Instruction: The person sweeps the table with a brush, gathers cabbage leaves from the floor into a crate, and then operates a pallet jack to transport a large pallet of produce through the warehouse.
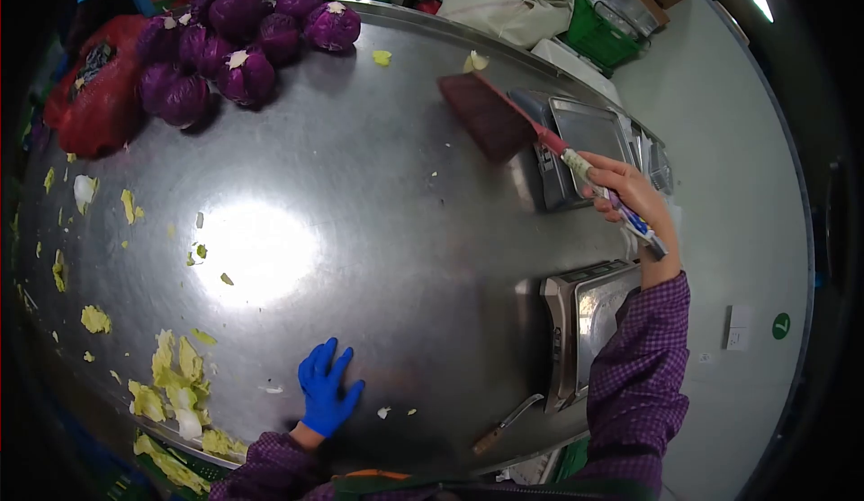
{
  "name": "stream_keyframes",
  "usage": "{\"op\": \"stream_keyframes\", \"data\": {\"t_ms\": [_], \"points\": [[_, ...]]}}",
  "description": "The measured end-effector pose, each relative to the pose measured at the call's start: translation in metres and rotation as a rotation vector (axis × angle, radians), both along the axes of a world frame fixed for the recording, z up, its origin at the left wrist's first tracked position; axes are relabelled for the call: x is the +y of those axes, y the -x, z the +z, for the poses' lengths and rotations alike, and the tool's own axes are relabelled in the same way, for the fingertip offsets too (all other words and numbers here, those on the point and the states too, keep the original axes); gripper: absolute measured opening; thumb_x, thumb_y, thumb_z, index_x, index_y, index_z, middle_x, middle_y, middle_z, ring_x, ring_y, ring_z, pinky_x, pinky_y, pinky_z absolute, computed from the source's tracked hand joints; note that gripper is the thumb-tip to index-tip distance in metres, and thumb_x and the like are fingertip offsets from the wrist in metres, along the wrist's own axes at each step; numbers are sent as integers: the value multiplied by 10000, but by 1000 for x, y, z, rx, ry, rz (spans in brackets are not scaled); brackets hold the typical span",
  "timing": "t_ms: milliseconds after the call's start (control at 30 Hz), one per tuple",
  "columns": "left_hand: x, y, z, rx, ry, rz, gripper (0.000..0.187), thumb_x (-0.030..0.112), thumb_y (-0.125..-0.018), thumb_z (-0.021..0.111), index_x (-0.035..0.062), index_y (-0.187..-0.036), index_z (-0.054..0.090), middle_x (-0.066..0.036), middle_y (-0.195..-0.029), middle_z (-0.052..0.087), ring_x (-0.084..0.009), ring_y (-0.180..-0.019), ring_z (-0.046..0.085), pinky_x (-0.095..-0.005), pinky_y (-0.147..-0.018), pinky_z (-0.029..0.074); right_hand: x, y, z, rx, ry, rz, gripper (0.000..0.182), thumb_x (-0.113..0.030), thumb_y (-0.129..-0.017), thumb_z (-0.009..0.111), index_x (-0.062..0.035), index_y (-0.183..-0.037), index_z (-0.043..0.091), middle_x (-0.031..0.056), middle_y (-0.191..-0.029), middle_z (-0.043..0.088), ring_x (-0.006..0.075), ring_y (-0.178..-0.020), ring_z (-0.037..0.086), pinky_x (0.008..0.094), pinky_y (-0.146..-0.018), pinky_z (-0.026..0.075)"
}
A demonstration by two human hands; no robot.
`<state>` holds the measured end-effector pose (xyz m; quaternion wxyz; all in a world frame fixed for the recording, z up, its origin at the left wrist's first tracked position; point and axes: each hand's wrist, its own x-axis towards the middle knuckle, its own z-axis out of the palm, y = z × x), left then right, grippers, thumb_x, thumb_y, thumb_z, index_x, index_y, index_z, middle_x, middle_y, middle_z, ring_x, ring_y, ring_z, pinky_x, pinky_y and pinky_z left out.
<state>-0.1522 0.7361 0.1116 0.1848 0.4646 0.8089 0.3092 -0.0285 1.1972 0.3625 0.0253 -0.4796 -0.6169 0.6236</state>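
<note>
At three o'clock on the steel table, your right hand wraps its grip around a brush, bristles toward the cabbage scraps; your gloved left hand lies flat at six o'clock, bracing you.

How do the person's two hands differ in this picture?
The left hand wears a blue glove; the right hand is bare. The left hand lies flat with spread fingers on the steel table and holds nothing; the right hand is raised near the scales and grips the brush by its handle. Both have purple checked sleeves.
</note>
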Motion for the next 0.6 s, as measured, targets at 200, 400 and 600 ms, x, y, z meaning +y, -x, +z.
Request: {"op": "stream_keyframes", "data": {"t_ms": [200, 400, 600], "points": [[-2, 2, -7, -26, 16, -12, 638, 258, -659, 752, 149, -1253, 546, -143, -1375, 417, -343, -1246, 361, -447, -1015, 272, 62, 37, -113, 211, -178, -223, 475, -113, -882, 546, -45, -1340, 435, 50, -733, 551, 75, -497, 467, 201, -399, 386], [-3, 4, -8, -50, 4, -7, 607, 259, -673, 751, 156, -1239, 559, -135, -1376, 419, -340, -1241, 372, -446, -1012, 274, 35, 33, -123, 56, -280, -69, 505, -109, -878, 535, -54, -1365, 411, 44, -742, 552, 67, -508, 468, 209, -403, 381], [-3, 5, -8, -64, 1, -3, 578, 250, -685, 744, 159, -1228, 570, -135, -1375, 423, -343, -1240, 374, -445, -1010, 278, 14, 28, -108, 47, -296, 66, 496, -103, -880, 539, -53, -1359, 422, 53, -773, 568, 64, -525, 472, 209, -423, 387]]}}
